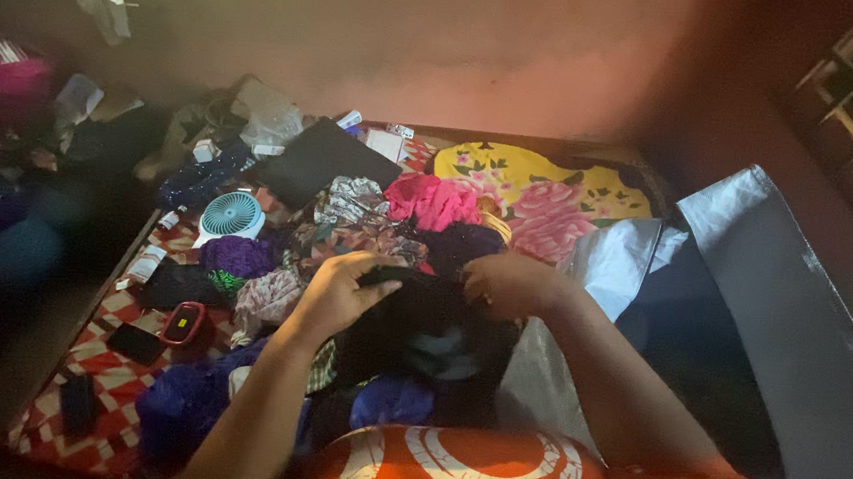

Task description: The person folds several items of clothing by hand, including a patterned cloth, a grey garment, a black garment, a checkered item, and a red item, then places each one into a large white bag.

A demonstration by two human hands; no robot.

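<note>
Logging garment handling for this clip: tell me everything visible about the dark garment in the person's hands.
The dark garment looks black, soft and limp, like thin cloth. It is bunched and hangs in folds over the clothes pile on the bed. The left hand grips its upper edge; the right hand holds the other side. Its kind and details are too dark to tell.

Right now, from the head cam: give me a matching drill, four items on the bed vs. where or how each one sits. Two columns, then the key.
Things:
1. dark garment
2. small fan
3. pink cloth
4. flowered cushion

Places or states:
A. lying at the far right of the bed, by the wall
B. gripped by both the left hand and the right hand
C. on the checked sheet, left of the clothes pile
D. bunched on top of the pile, beyond the hands

Pairs: 1-B, 2-C, 3-D, 4-A
</note>
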